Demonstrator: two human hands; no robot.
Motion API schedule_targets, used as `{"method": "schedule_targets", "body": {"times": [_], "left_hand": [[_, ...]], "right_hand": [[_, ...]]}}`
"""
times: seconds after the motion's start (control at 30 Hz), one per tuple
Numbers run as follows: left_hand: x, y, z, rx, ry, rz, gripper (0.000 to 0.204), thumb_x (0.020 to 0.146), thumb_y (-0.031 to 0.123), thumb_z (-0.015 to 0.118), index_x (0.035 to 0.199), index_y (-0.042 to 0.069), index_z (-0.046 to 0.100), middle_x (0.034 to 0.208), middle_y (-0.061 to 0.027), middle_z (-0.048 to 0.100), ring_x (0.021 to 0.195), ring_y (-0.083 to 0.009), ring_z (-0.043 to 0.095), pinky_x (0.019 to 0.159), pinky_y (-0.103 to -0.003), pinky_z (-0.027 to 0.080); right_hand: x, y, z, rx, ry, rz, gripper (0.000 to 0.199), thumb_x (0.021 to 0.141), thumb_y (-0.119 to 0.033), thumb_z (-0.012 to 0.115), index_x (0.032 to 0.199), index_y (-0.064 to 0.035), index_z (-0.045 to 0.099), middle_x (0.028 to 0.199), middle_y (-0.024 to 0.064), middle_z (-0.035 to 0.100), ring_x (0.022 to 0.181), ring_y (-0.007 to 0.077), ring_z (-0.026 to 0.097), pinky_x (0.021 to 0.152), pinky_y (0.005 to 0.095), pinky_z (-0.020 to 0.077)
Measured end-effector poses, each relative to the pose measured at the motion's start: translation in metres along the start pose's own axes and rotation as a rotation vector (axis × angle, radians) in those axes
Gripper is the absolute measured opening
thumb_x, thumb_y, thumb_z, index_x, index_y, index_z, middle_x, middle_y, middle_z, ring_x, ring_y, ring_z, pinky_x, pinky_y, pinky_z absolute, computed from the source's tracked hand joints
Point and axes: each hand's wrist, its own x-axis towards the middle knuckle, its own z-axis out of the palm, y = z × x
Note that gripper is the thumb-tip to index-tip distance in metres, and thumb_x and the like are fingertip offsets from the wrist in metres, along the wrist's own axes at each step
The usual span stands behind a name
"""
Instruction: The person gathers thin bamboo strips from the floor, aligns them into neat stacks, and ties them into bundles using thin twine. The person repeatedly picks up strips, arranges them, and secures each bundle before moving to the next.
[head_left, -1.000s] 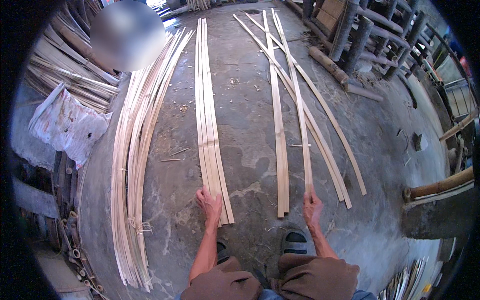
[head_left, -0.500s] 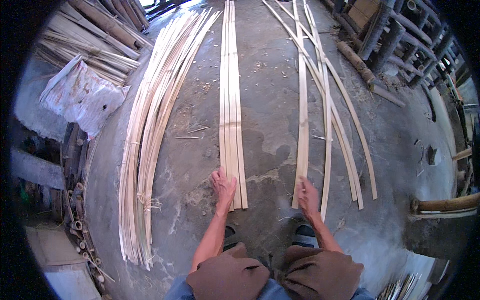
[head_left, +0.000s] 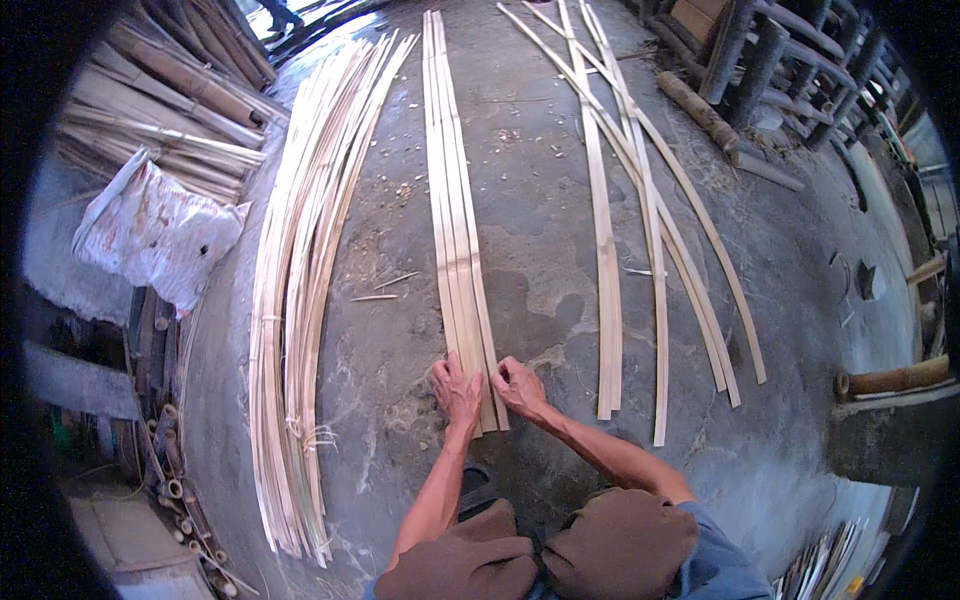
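Note:
Several long, flat bamboo strips [head_left: 455, 260] lie side by side on the floor in front of me, pointing away. Over their near end, my left hand [head_left: 458, 395] is closed, with bent fingers at the left edge and its thumb across the top. At the right edge of these strips, my right hand [head_left: 520, 387] is closed in a pinch on the outermost strip; its fingertips are partly hidden. Farther right lie more loose bamboo strips [head_left: 656, 320], some crossing at the far end, with neither hand on them.
A thick tied bundle of thin bamboo strips [head_left: 285, 300] lies on the left. Beyond it are a stained white sack [head_left: 160, 230] and stacked split bamboo [head_left: 190, 70]. Bamboo frames [head_left: 770, 75] stand at the far right, near a loose bamboo pole [head_left: 700, 110]. Small chips dot the concrete floor [head_left: 530, 220].
My right hand has moved left from the loose strips on the right to the middle strips' right edge. My left hand stays on the middle strips. The view has shifted slightly.

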Motion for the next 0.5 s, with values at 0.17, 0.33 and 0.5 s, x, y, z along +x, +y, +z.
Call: {"method": "schedule_targets", "body": {"times": [0.17,0.33,0.5], "left_hand": [[0.0,-0.001,0.003,-0.065,0.01,0.001,0.066,0.077,0.024,0.073,0.134,0.007,0.044,0.117,-0.017,0.044,0.111,-0.0371,0.046,0.091,-0.048,0.041],[-0.002,-0.008,0.002,-0.032,0.047,0.008,0.066,0.076,0.024,0.073,0.134,0.007,0.044,0.117,-0.0172,0.045,0.112,-0.0373,0.045,0.092,-0.048,0.041],[0.001,0.001,0.0,-0.029,0.056,0.029,0.065,0.076,0.024,0.072,0.133,0.006,0.046,0.115,-0.018,0.045,0.111,-0.0374,0.045,0.094,-0.049,0.039]], "right_hand": [[-0.003,0.0,-0.085,0.464,0.249,0.031,0.017,0.098,-0.015,0.054,0.111,-0.0041,0.057,0.088,0.0037,0.059,0.075,0.012,0.058,0.065,0.0286,0.049],[-0.045,-0.043,-0.228,0.352,0.863,-0.346,0.022,0.101,-0.022,0.055,0.114,-0.0033,0.056,0.082,-0.0014,0.053,0.072,0.0053,0.046,0.061,0.023,0.0388],[-0.084,0.035,-0.286,-0.171,0.849,-0.134,0.026,0.096,-0.022,0.063,0.112,-0.0021,0.062,0.071,-0.001,0.053,0.066,0.0092,0.05,0.06,0.0258,0.0414]]}}
